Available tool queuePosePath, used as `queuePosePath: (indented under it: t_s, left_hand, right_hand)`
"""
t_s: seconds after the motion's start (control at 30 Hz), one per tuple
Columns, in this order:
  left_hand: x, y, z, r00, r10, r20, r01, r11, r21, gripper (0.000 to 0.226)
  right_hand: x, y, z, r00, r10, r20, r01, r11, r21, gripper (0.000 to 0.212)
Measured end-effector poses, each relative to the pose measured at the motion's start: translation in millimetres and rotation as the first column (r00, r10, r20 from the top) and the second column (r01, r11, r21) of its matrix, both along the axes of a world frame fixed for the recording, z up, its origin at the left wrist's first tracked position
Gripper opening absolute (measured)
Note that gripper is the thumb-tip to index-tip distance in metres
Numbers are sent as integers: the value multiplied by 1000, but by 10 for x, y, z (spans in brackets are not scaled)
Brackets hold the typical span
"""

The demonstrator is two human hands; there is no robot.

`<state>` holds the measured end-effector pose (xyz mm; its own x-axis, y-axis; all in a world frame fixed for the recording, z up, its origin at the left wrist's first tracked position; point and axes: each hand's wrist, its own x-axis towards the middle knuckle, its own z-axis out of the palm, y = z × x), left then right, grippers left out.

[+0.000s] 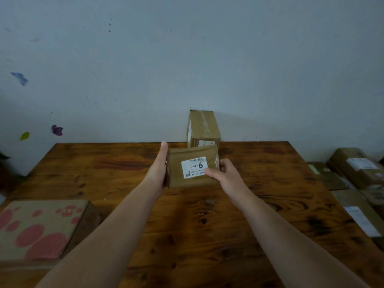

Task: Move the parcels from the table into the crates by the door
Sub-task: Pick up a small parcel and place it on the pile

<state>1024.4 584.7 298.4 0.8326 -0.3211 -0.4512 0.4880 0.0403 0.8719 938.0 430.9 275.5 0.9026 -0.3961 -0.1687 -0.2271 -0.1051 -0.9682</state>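
- A small parcel (188,181) was held just above the desk (207,225), between both hands.
- The left hand (159,167) had its fingers straight and together, pressed flat on the parcel's left side.
- The right hand (225,175) pinched the right corner, thumb on the label (194,166).
- A taped box (202,127) stood behind it, closed, its contents hidden.

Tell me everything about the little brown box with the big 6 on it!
The small parcel is a flat brown cardboard box, closed, with a white label on top reading 1-4-6. It is over the wooden table, in front of a taller box. The left hand presses flat against its left side; the right hand grips its right edge, thumb on the label. Whether it is lifted or resting is unclear.
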Motion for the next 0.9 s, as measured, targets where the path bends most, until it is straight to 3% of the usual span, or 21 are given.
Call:
queuePosePath:
  t_s: [0.13, 0.2, 0.27, 0.33, 0.37, 0.47, 0.53, 0.7, 0.87, 0.9]
  left_hand:
    - [-40, 20, 14, 1000, -14, -2, 14, 999, 45, 28]
    - [-66, 39, -24, 1000, -18, 9, 17, 999, 32, 20]
    - [-89, 59, -62, 998, -34, 59, 33, 999, 5, 27]
    - [-120, 65, -90, 992, -61, 115, 66, 997, -43, 42]
    - [-145, 62, -96, 988, -71, 136, 81, 994, -69, 48]
    - [-208, 63, -98, 980, -82, 183, 102, 990, -98, 57]
    - [-214, 83, -98, 979, -73, 192, 95, 989, -110, 56]
    - [-204, 138, -72, 987, -1, 158, 26, 987, -158, 27]
    - [-157, 185, -107, 992, 16, 125, 4, 987, -161, 31]
    - [-156, 184, -115, 993, 14, 120, 7, 986, -168, 30]
  right_hand:
    - [-57, 0, -8, 998, 57, -17, -58, 998, -36, 43]
    - [-84, -14, -22, 998, 69, 14, -69, 997, 23, 39]
    - [-109, 30, 15, 998, 37, 49, -41, 997, 69, 43]
    - [-97, 55, 41, 998, -45, 53, 41, 996, 82, 69]
    - [-86, 56, 51, 994, -88, 58, 83, 993, 90, 67]
    - [-91, 48, 49, 985, -162, 55, 158, 985, 74, 27]
    - [-114, 30, 8, 986, -156, 59, 154, 987, 39, 17]
    - [-171, 85, -41, 983, -156, 98, 150, 986, 67, 9]
    - [-170, 98, -17, 980, -140, 143, 111, 975, 190, 6]
    - [-169, 99, -14, 982, -125, 142, 92, 972, 215, 13]
